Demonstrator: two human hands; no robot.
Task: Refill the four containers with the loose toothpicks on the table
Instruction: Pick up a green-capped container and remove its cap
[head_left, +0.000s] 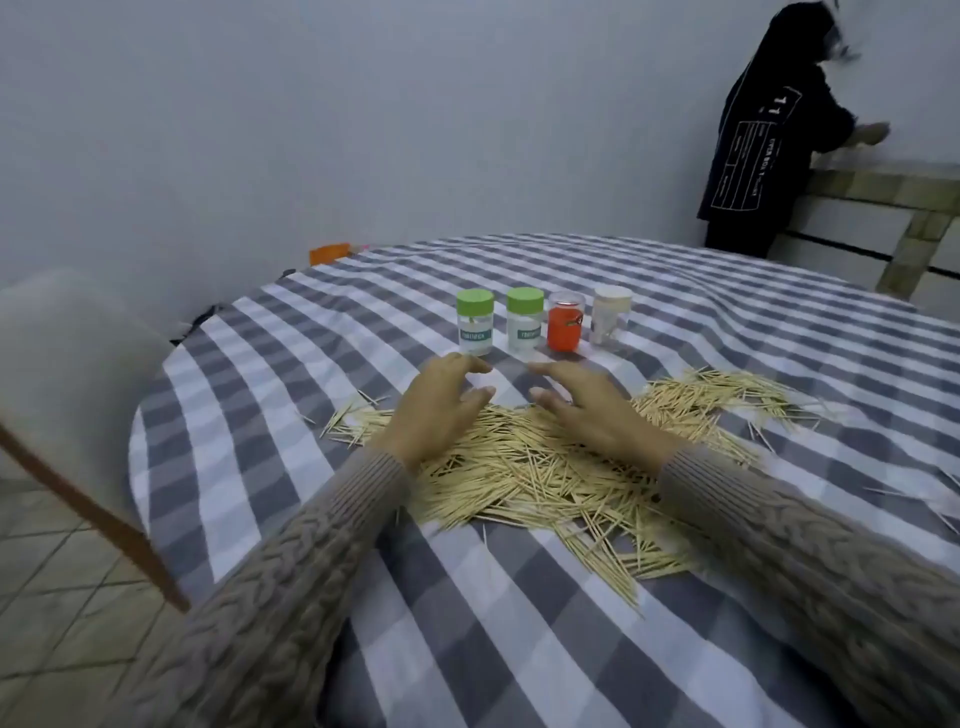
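Wooden loose toothpicks lie in a wide messy heap on a round table under a grey-and-white checked tablecloth; heap is the landmark for everything below. Just beyond the heap, four containers stand upright in a row, apart from it: left green-lidded container, then second green-lidded container, both clear with white labels and lids on; then orange container with a clear top; then clear container with a pale lid, at the right end. Left hand sits over the heap's far-left part, palm down, fingers loosely curved and slightly apart, nothing pinched; cannot tell if the fingertips touch the cloth. Right hand sits over the heap's far-middle part, palm down, fingers fairly straight and close together, pointing toward the left hand, holding nothing; contact with the toothpicks under the palm cannot be told. Small gap of bare cloth between the two sets of fingertips, at the heap's far edge. Both forearms in beige cable-knit sleeves cross the heap's near side. A few stray toothpicks lie right of the heap. Pale chair back left of the heap, off the table. Far beyond the heap to the right, another person in a dark printed coat stands by a tiled counter.
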